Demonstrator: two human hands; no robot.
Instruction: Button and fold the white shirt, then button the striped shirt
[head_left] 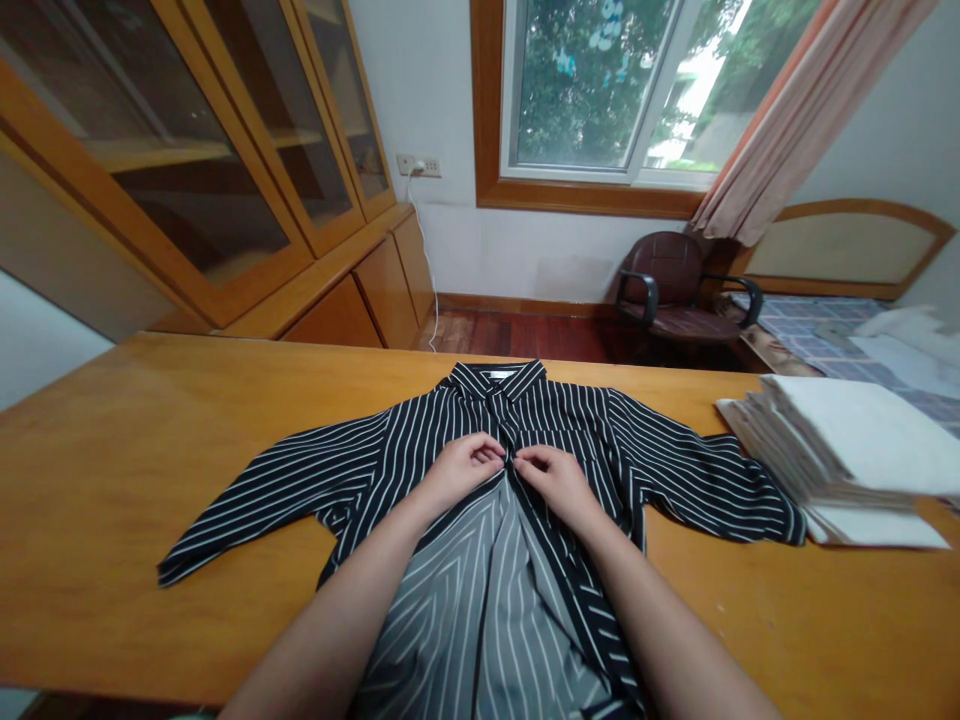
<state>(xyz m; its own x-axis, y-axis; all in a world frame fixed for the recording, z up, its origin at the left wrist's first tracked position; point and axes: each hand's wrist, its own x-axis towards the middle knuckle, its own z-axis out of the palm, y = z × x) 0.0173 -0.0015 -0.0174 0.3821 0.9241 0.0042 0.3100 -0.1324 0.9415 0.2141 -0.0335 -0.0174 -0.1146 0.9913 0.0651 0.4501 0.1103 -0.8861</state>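
Observation:
A black shirt with white stripes (420, 430) lies face up on the wooden table (97, 480), its collar at the far edge and its sleeves spread to both sides. The front is joined near the collar and parts below the chest, where the grey inner side shows. My left hand (466, 468) pinches the front edge at chest height. Just to its right, my right hand (551, 475) pinches the opposite front edge. The fingertips nearly meet at the placket. Any button between them is too small to make out.
A stack of white folded sheets (862, 430) stands at the table's right, against the right cuff. Beyond the table are a glass-door cabinet (300, 230) at left, an office chair (675, 290) and a bed (832, 330) at right.

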